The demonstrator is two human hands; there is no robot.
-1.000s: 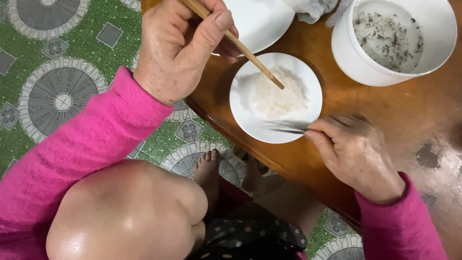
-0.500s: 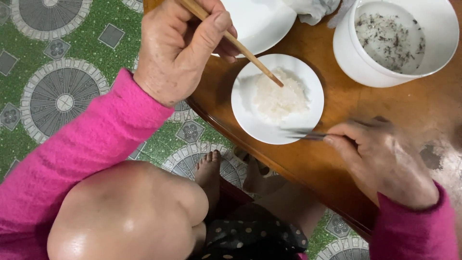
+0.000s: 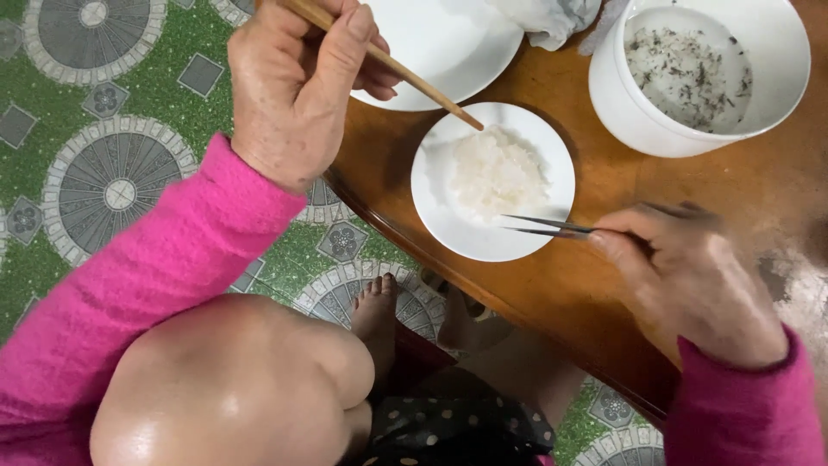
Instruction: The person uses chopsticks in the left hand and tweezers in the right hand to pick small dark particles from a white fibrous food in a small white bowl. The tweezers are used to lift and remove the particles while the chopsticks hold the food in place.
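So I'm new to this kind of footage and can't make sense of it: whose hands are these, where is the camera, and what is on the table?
The single view comes from a camera worn on a person's head, looking down, so both hands are that person's own, in pink sleeves, with a bare knee below.

The left hand grips a wooden stick, its tip at the far rim of a small white dish holding a pale, translucent clump. The right hand pinches metal tweezers, their points over the dish's near side, beside the clump.

All this sits on a brown wooden table. Further back are a white plate, a crumpled white cloth, and a white bowl of water with dark specks. The floor has a green patterned covering.
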